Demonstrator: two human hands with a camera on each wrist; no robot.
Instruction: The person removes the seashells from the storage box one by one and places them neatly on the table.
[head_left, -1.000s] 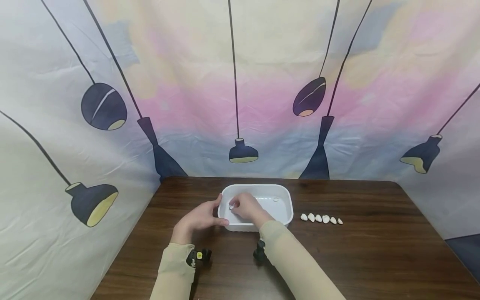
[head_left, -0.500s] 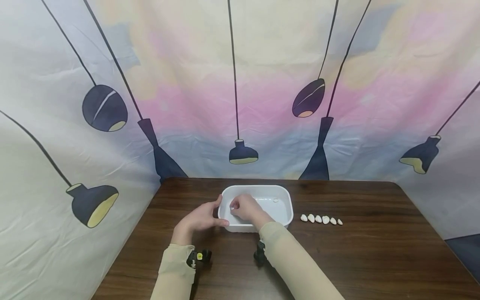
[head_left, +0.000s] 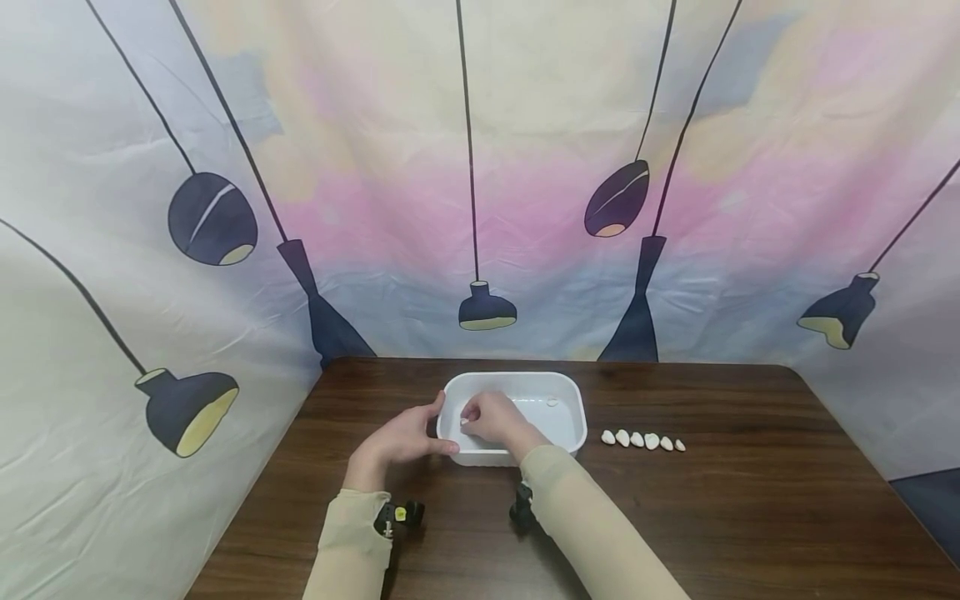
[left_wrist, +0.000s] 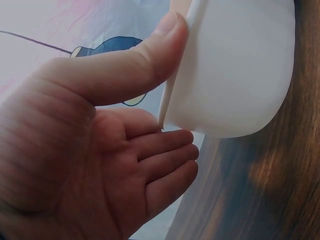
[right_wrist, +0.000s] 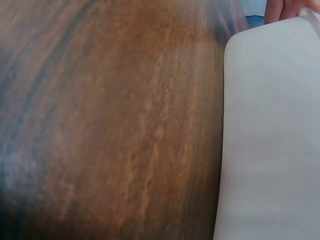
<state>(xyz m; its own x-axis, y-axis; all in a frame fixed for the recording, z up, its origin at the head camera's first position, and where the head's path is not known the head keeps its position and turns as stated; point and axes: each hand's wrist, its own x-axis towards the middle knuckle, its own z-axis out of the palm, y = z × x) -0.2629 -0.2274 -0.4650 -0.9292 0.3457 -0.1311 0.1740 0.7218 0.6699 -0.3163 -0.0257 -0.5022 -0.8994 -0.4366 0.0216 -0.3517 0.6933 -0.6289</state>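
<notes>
A white rectangular tub (head_left: 525, 457) stands on the table. My left hand (head_left: 401, 435) holds its left end, with the thumb on the near rim and the index finger at the left rim. The left wrist view shows that thumb (left_wrist: 150, 52) against the rim, the other fingers extended below. My right hand (head_left: 491, 417) reaches into the tub's left part, fingertips pinching a small white pebble-like piece (head_left: 463, 422), mostly hidden. Another small white piece (head_left: 552, 402) lies on the tub floor at the right. The right wrist view shows the tub's outer wall (right_wrist: 272, 125), not the right hand's fingers.
To the right of the tub, several white pebble-like pieces (head_left: 651, 441) lie in a row on the dark wooden table (head_left: 750, 500). A cloth (head_left: 525, 208) printed with hanging lamps rises behind the table. Small black cameras sit at both wrists.
Almost nothing moves. The right fingertips shift slightly around the small piece inside the tub, while the left hand stays on the rim. The row of white pieces is unchanged.
</notes>
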